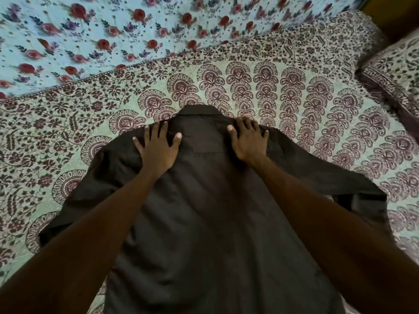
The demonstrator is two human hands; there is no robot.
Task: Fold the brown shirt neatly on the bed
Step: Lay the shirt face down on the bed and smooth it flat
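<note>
Forearms [90,223] nearest me, two, covering parts of the one brown shirt [204,211], which lies flat on the patterned bed sheet [294,98], collar [199,111] far end. One blue floral cloth [90,30] upper left. Left hand [158,148] flat, fingers spread, pressing one shoulder; right hand [248,141] likewise, other shoulder. Neither grips anything. One pillow [394,71] far right, apart from the shirt.

Home bedroom. Evidence: wide bed [340,141] dressed in a pale green cloth cover with maroon mandala print [240,87]; matching printed pillow [394,71] far right; light blue fabric with red roses [113,30] along the far side.
</note>
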